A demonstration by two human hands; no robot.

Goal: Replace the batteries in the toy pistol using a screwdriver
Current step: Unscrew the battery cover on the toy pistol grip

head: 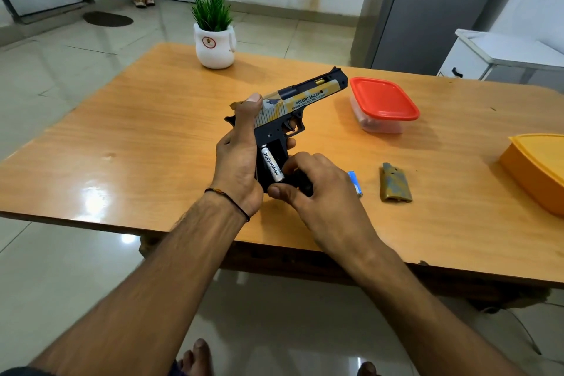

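Observation:
A gold-and-black toy pistol is held above the wooden table, barrel pointing to the far right. My left hand grips its rear and handle, thumb up along the slide. The grip's battery bay is uncovered, and a white battery lies in it. My right hand holds the bottom of the handle, its curled fingers and thumb at the battery's lower end. A blue battery lies on the table just right of that hand. The removed camouflage grip cover lies further right. No screwdriver is in view.
A clear box with a red lid stands at the right behind the pistol. An orange container sits at the table's right edge. A white pot with a green plant stands at the far edge.

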